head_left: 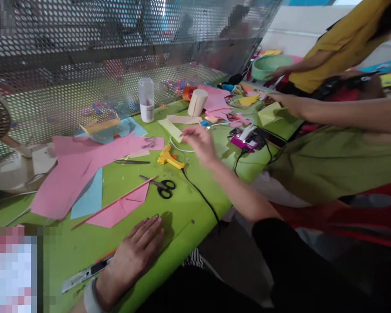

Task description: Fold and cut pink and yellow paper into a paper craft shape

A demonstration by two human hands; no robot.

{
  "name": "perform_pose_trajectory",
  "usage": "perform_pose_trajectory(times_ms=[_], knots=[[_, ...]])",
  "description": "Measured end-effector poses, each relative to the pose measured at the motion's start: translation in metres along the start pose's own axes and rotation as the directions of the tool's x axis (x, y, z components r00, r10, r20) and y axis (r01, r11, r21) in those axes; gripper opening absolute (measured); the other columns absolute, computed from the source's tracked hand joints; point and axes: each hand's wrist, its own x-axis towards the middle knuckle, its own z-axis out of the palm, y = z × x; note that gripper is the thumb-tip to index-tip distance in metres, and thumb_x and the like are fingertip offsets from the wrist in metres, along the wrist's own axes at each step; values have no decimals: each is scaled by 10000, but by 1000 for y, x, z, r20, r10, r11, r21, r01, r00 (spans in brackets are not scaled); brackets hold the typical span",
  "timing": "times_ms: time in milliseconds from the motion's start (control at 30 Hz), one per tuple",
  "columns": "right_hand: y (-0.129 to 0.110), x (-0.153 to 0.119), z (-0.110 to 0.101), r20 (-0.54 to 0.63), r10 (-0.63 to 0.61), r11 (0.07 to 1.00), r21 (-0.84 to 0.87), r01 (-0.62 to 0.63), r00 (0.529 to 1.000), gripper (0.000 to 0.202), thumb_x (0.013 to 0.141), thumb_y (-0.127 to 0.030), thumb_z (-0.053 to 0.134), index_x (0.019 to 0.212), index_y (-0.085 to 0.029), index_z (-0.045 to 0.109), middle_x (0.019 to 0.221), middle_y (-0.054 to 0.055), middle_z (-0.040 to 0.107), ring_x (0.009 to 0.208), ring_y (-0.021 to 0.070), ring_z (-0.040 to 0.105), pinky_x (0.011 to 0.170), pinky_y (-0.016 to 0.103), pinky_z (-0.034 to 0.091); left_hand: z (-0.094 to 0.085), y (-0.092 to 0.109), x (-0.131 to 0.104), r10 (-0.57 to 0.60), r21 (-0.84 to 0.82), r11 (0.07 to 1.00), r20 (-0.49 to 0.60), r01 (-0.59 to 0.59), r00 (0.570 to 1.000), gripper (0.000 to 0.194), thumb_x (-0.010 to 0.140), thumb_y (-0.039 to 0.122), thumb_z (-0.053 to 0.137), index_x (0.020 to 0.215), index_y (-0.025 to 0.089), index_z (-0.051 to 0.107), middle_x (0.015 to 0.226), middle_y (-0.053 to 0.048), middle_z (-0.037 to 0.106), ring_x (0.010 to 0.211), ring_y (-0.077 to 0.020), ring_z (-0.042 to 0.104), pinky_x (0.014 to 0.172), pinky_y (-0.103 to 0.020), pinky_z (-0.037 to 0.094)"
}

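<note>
My left hand [133, 256] lies palm down on the green table [182, 208], fingers out, its wrist side by a box cutter [87, 271]. Over the table's middle, my right hand [200, 143] has its fingertips together at the end of a pale yellow paper strip [170, 129]. Nearer me are a yellow glue gun [169, 157] with a black cord and black-handled scissors [163, 186]. The scissors' blades reach a folded pink paper [120, 208].
Pink sheets [73, 174], blue paper [91, 195] and tweezers [132, 161] lie left. Behind stand a clear bottle [146, 100] and a paper roll [198, 103]. Right are a purple power strip [246, 140], a phone [270, 135] and another person's hand [285, 103] with yellow paper.
</note>
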Motion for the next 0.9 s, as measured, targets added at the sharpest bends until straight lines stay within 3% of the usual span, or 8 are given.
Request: perform_pose_trajectory(times_ms=[67,133,200,400,500,700,767,900], knots=[[-3,-32,33,495,-4,993,-100,61,869,136,864,-289,618,958,-219,686,909,13,727,795,138,674,734,300,574,0,0,0,2,-3,1000,0,-2,1000,258,953,105,486,1161,116,639,1287,-143,668,1239,-259,609,1002,-423,561],[-1,-60,62,719,-55,954,-167,250,693,142,876,-283,628,961,-212,717,980,38,738,848,153,683,781,316,569,1,1,0,5,-6,1000,1,-5,1000,259,957,107,480,1164,116,636,1280,-143,671,1233,-259,614,993,-429,568],[5,-79,83,814,-99,916,-150,372,573,160,913,-250,593,988,-207,727,1016,49,744,870,152,692,799,304,564,1,1,-1,3,-7,1000,1,-3,1000,271,958,103,477,1182,116,629,1285,-143,669,1232,-258,615,993,-431,568],[28,-98,94,845,-278,757,-100,645,457,204,953,-232,538,1026,-186,724,1062,72,756,1032,181,692,924,342,556,0,-1,-2,0,-6,1000,-7,-1,1000,245,965,130,483,1136,123,658,1270,-147,676,1194,-261,640,982,-427,571],[32,-92,85,812,-288,762,-128,635,508,218,963,-250,524,1036,-191,720,1084,79,752,1016,176,696,899,350,575,1,-1,-1,7,1,1000,-17,-7,1000,232,965,129,485,1118,122,660,1260,-142,682,1181,-254,648,981,-416,573],[35,-66,74,546,-297,843,-235,483,783,216,951,-287,538,999,-182,720,970,76,753,831,158,703,765,315,600,2,0,-1,20,1,1000,9,-20,1000,259,969,116,461,1150,120,646,1286,-150,667,1228,-260,617,996,-423,565],[31,-64,74,538,-313,827,-251,504,782,205,945,-275,540,992,-188,719,958,73,753,836,166,703,767,327,601,3,0,-2,12,-17,1000,9,-12,1000,261,965,114,466,1157,117,643,1290,-150,664,1232,-257,615,1015,-420,554],[4,-86,67,686,-379,731,-189,655,621,195,940,-249,551,1034,-221,719,1070,70,748,966,183,704,857,357,595,5,-1,-5,-7,-40,999,7,8,1000,291,955,107,489,1217,121,617,1313,-144,651,1249,-246,601,1040,-412,535]])
